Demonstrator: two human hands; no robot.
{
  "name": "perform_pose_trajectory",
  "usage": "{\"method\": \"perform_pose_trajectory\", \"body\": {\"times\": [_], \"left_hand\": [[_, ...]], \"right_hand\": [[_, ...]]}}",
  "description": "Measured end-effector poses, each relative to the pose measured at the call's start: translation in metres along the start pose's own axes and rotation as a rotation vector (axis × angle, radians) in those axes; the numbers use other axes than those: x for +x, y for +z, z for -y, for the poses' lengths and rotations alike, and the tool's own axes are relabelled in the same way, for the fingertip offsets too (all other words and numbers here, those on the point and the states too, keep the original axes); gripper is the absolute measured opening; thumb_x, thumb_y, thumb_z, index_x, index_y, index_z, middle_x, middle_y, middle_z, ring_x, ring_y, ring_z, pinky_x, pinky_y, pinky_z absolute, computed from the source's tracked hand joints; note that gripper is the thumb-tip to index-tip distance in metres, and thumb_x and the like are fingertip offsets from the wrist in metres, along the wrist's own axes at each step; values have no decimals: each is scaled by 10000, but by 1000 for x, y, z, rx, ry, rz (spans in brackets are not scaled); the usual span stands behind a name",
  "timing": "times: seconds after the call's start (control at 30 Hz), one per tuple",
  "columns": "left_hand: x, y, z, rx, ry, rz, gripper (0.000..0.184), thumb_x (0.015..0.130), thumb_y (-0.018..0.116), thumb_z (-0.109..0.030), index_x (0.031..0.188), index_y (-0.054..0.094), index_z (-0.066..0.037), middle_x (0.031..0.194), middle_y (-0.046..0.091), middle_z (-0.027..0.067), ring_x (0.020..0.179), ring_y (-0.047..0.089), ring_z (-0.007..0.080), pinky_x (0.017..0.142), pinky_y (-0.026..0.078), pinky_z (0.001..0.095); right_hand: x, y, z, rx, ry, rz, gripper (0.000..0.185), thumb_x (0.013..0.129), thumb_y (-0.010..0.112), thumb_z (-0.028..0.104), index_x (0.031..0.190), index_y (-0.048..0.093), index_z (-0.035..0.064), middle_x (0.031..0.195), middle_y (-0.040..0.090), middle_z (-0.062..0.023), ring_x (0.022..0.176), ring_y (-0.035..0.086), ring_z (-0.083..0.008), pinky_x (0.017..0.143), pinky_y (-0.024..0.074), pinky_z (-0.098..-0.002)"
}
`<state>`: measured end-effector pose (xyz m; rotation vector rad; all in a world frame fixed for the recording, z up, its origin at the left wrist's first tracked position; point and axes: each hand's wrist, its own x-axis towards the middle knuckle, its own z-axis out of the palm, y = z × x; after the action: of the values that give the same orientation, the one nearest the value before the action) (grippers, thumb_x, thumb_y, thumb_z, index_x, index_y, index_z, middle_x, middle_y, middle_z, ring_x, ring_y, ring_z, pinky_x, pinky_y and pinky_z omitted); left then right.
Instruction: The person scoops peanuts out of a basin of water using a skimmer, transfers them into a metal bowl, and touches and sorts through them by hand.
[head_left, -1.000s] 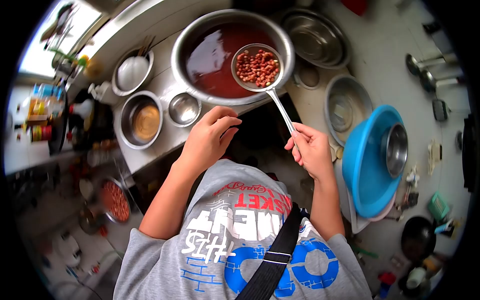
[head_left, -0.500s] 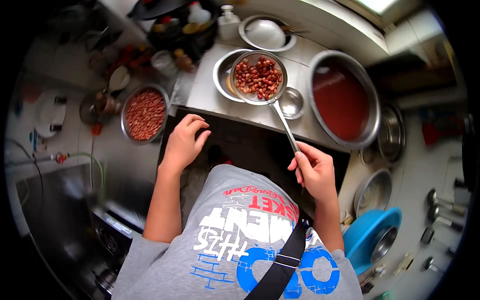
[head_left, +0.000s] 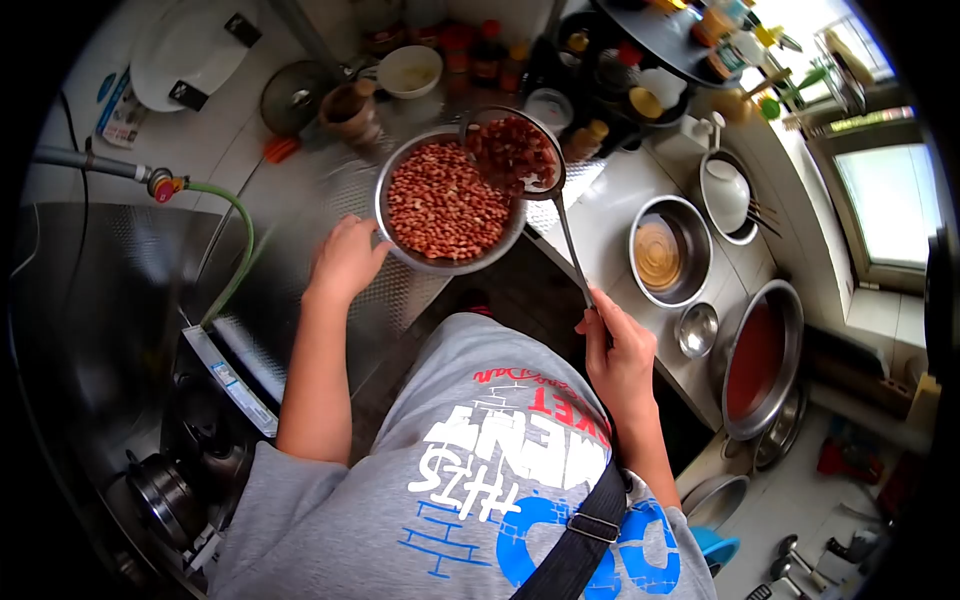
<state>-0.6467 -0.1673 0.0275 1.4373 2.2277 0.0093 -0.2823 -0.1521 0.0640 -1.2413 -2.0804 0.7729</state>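
Observation:
My right hand [head_left: 620, 345] is closed round the handle of a strainer ladle [head_left: 563, 190]. The ladle is tilted over the right side of a metal bowl, with red peanuts [head_left: 505, 150] in it. Beneath it the bowl [head_left: 440, 267] holds many peanuts [head_left: 440, 200]. My left hand [head_left: 348, 258] is beside the bowl's left rim, its fingertips at or close to the rim; whether they touch is unclear. Its fingers are partly spread and nothing shows in them.
Right of the bowl, a metal basin [head_left: 697, 285], a small bowl [head_left: 697, 330] and a large basin of red liquid [head_left: 755, 365] stand on the counter. Jars [head_left: 488, 52] and a white bowl [head_left: 410, 72] are behind. A steel pot [head_left: 170, 490] sits lower left.
The view has turned left toward the peanut bowl. The ladle has come from the basin of red liquid to above that bowl and is now tilted. My left hand has moved beside the bowl's rim.

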Motion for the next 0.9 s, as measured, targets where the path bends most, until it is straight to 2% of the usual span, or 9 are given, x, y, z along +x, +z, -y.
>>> {"method": "perform_pose_trajectory", "body": {"times": [0.13, 0.47, 0.77, 0.9], "left_hand": [[4, 14, 20, -79, -10, 16, 379, 936, 719, -284, 1223, 705, -37, 1263, 655, 171, 1194, 622, 369, 999, 514, 470], [21, 28, 32, -148, 49, 43, 328, 935, 722, -240, 1186, 705, -29, 1184, 663, 180, 1133, 642, 381, 965, 529, 469], [33, 32, 38, -144, 59, -6, 292, 950, 711, -252, 1145, 699, -35, 1150, 665, 148, 1083, 657, 364, 914, 541, 462], [36, 35, 41, -150, 71, -21, 282, 956, 701, -262, 1122, 699, -34, 1127, 670, 140, 1063, 663, 356, 896, 543, 465]], "right_hand": [[21, 16, 10, -58, -44, -8, 419, 897, 671, -87, 1306, 666, 9, 764, 677, -145, 611, 667, -243, 587, 532, -359], [45, 29, 23, -123, -115, -38, 451, 895, 659, -99, 1324, 676, 39, 761, 675, -131, 624, 663, -235, 599, 536, -346], [44, 31, 32, -167, -147, -47, 447, 849, 687, -121, 1272, 715, 24, 695, 613, -98, 551, 573, -196, 534, 476, -306], [43, 32, 33, -149, -183, -103, 456, 830, 687, -137, 1262, 718, 7, 707, 632, -106, 563, 588, -193, 538, 482, -302]]}}
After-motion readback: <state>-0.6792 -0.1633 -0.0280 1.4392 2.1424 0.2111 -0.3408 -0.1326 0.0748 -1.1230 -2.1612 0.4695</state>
